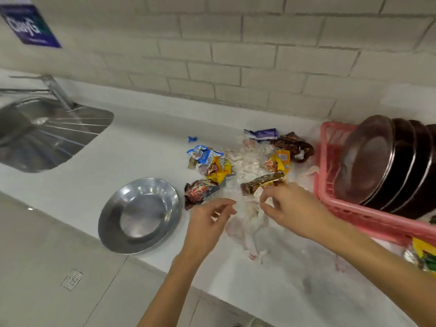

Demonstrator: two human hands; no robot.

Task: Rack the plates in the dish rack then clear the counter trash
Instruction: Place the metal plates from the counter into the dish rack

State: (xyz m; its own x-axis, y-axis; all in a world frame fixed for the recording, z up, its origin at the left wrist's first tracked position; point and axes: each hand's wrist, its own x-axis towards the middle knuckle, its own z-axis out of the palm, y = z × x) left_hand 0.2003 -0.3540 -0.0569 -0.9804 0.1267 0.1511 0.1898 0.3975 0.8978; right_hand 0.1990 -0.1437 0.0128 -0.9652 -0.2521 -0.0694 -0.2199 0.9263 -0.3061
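On the white counter (146, 147), just in front of the person, both hands are down over a thin see-through plastic bag (250, 223). The right hand (292, 208) pinches a bit of the bag between its thumb and fingertips. I think it is pulling the bag open so the trash can go in. The left hand (207, 225) is beside it with its fingers curled and its thumb close to them. The bag is so thin and pale that I cannot tell if this hand holds it or holds nothing.

The trash lies just past the hands. There is a gold and brown wrapper (262, 182) by the right fingers, a red and brown wrapper (200, 192) by the left fingers, and a yellow wrapper (219, 171) and a blue wrapper (203, 154) behind them. It is all in one heap, near the bag.

To the right stands the pink dish rack (368, 215). The dark plates (401, 166) stand in it on their edges, leaning in a row, so water can run off. The picture cuts off the rack's right side, so I cannot count the plates.

One metal plate (139, 215) lies flat on the counter to the left of the hands. It is not in the rack yet. Far left is the sink (47, 138), which looks blurry.

More trash (422, 253) peeks in at the right edge, mostly cut off.
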